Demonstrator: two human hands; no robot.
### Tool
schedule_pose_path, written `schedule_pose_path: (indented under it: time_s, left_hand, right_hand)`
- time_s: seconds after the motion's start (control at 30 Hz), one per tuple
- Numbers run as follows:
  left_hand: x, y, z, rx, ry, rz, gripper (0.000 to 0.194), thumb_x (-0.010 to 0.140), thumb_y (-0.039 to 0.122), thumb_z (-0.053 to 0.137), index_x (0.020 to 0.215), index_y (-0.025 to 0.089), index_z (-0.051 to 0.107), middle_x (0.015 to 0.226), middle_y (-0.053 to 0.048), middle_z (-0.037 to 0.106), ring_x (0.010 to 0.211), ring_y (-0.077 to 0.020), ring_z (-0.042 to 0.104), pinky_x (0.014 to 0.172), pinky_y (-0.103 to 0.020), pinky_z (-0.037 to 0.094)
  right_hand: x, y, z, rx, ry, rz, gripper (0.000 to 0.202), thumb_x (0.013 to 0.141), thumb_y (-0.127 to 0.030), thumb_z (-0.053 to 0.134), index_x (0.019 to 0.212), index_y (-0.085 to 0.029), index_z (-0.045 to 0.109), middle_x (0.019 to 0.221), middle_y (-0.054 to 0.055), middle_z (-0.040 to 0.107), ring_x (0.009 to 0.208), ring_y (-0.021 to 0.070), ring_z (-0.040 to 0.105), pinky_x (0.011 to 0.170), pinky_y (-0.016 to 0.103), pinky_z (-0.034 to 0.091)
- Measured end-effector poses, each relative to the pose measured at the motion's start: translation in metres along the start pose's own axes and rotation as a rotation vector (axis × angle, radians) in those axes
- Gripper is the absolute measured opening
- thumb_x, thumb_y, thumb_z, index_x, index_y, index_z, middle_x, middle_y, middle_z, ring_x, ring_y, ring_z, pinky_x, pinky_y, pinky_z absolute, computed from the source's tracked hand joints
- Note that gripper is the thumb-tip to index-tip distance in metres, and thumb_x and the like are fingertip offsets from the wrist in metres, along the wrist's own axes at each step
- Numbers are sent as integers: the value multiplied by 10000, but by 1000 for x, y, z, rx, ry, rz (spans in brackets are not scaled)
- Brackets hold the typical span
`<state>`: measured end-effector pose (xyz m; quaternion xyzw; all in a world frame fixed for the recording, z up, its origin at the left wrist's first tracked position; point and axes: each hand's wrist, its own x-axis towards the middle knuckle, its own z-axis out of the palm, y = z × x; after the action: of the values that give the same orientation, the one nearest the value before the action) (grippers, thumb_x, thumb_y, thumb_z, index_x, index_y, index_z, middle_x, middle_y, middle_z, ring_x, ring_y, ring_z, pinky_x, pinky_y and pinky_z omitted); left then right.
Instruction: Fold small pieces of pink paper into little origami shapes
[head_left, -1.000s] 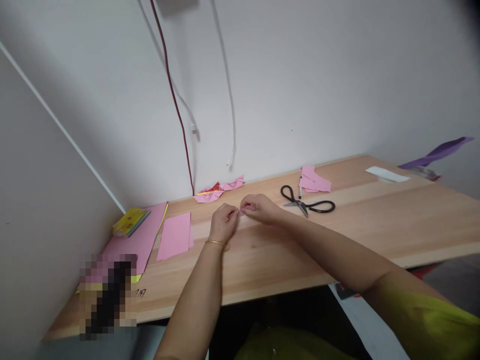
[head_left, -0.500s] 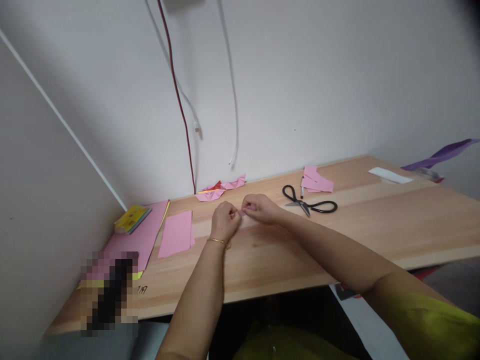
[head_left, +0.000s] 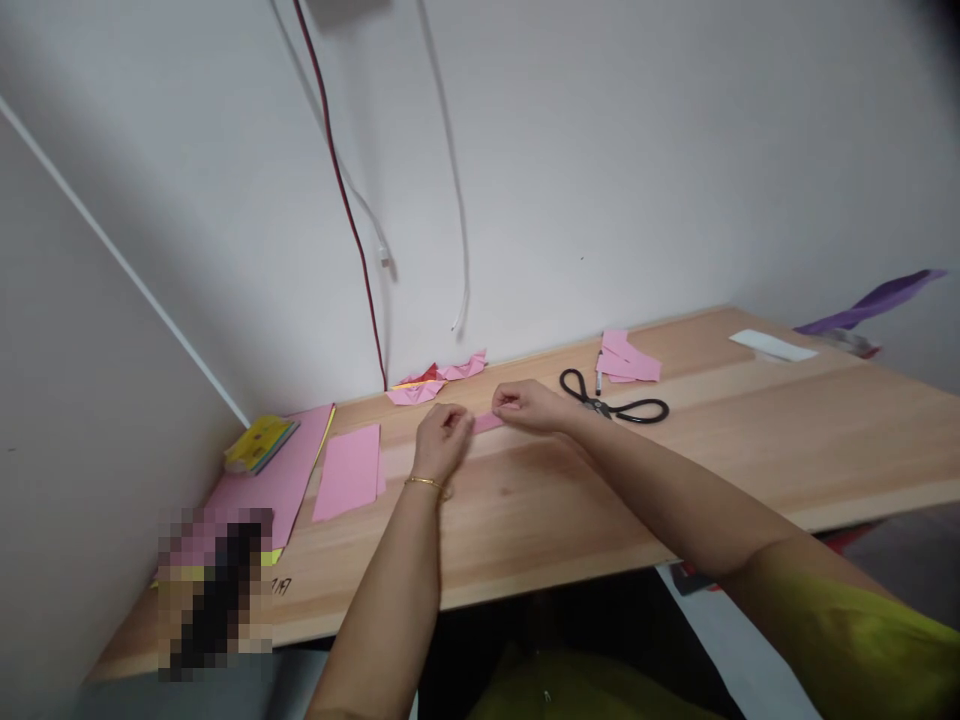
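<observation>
A narrow pink paper strip [head_left: 487,422] stretches between my two hands, just above the wooden table. My left hand [head_left: 442,440] pinches its left end, with a gold bracelet [head_left: 424,483] at the wrist. The other end is between the closed fingers of my right hand [head_left: 529,407]; the fingers cover both ends. Beyond my right wrist lie black-handled scissors [head_left: 637,411], their blades mostly hidden behind my forearm. Crumpled pink folded paper [head_left: 420,390] with red and yellow bits rests by the wall behind my left hand.
Pink sheets [head_left: 349,472] lie left of my hands, beside larger pink paper [head_left: 296,480] topped by a yellow pack [head_left: 260,445]. Pink offcuts [head_left: 628,358] and a marker [head_left: 598,375] are at the back right. A white strip [head_left: 772,346] lies farther right. A red cable [head_left: 345,200] hangs down the wall.
My hands have moved slightly apart, and more of the pink strip shows between them. My right forearm now covers the scissor blades. The view has shifted a little.
</observation>
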<state>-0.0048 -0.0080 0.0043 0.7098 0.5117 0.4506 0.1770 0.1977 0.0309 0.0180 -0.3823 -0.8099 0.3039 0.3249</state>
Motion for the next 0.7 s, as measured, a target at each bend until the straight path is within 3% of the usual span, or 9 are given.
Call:
schedule_pose_path:
  time_s: [0.13, 0.33, 0.53, 0.6, 0.7]
  left_hand:
    - [-2, 4, 6, -38, -107, 28, 134, 737, 286, 553, 740, 182, 636, 753, -29, 592, 729, -138, 523, 687, -252, 390]
    - [-2, -1, 9, -235, -154, -183, 166, 710, 313, 584, 687, 149, 598, 638, 5, 551, 589, -100, 471, 570, -220, 357]
    - [-6, 7, 13, -511, -296, -303, 222, 641, 326, 674, 715, 136, 585, 597, 31, 514, 514, -60, 417, 494, -185, 293]
    - [-6, 7, 15, -586, -262, -367, 238, 619, 327, 699, 700, 137, 579, 582, 36, 507, 488, -51, 411, 475, -182, 289]
    - [-3, 3, 18, -749, -116, -454, 251, 576, 295, 736, 679, 139, 569, 569, 44, 505, 460, -42, 414, 465, -180, 312]
  right_hand:
    - [-1, -4, 7, 22, -57, -42, 144, 719, -231, 511, 773, -151, 617, 709, -2, 606, 662, 111, 518, 609, 215, 375]
    - [0, -5, 4, 176, 113, -19, 243, 711, -323, 590, 885, -154, 605, 836, 23, 624, 789, 143, 568, 738, 262, 421]
    - [-1, -8, 5, 276, 143, -6, 442, 670, -335, 661, 1073, -189, 551, 834, 18, 640, 769, 151, 585, 750, 287, 435]
    - [-1, -8, 6, 361, 157, 9, 490, 707, -368, 630, 1147, -200, 498, 803, 8, 633, 720, 138, 577, 715, 279, 440]
    - [1, -4, 10, 512, 151, 37, 461, 752, -399, 581, 1151, -194, 471, 757, -8, 610, 703, 123, 574, 700, 265, 442]
